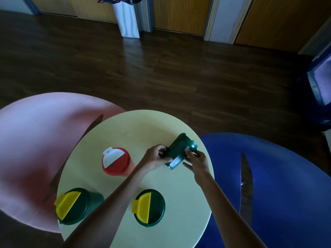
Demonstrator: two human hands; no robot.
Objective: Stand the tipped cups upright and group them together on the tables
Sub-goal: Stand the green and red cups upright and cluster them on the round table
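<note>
Dark wood floor, and in front the round pale-yellow counter. Near its right edge, the tipped dark-green plastic cup lies with its long axis slanting away-right, base outward. Left hand and right hand clasp it, fingers curled, equally near.

Head camera – looks steeply down, close over the yellow table – wide-angle.
</note>
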